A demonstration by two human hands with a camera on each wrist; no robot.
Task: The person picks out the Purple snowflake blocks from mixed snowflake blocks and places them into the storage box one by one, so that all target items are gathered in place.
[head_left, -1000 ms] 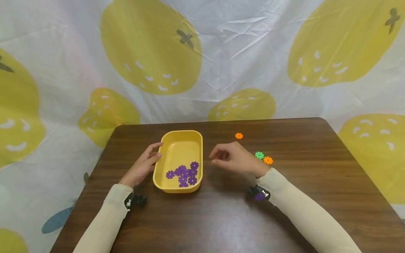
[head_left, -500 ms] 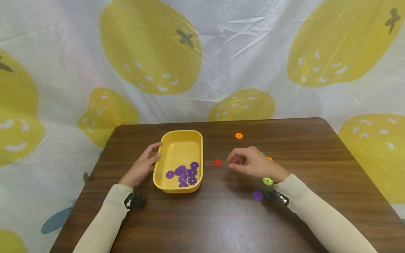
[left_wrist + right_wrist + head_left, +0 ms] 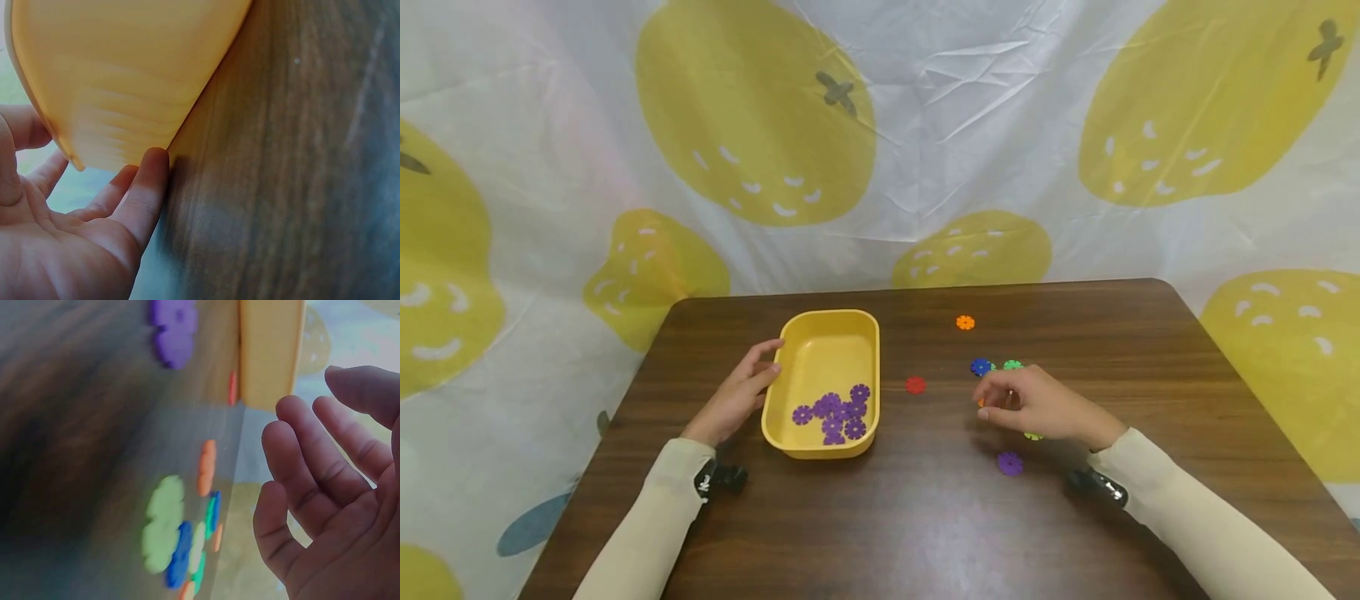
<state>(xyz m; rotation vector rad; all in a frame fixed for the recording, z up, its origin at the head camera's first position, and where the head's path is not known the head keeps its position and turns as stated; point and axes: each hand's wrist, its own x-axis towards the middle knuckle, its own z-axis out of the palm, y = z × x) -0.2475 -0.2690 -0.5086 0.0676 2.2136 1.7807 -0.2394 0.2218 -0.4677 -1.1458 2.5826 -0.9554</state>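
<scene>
A yellow plastic tub (image 3: 827, 354) stands left of the table's middle, with several purple snowflake discs (image 3: 832, 406) in its near part. My left hand (image 3: 739, 393) rests against the tub's left side; in the left wrist view its fingers (image 3: 147, 194) are spread and touch the outer wall. Over the loose discs on the right hovers my right hand (image 3: 1037, 404), fingers loosely bent. The right wrist view shows nothing between its fingers (image 3: 300, 469). It partly covers an orange disc (image 3: 207, 467) and a yellow-green disc (image 3: 164, 525).
Around the right hand lie a blue disc (image 3: 981, 367), a green disc (image 3: 1012, 365), a red disc (image 3: 915, 385) and a purple disc (image 3: 1011, 463). Another orange disc (image 3: 965, 322) lies farther back. A fruit-print cloth (image 3: 917, 167) hangs behind the wooden table (image 3: 925, 533).
My right hand has moved right and slightly nearer, away from the tub, uncovering the red and blue discs. The left hand and the tub have stayed in place.
</scene>
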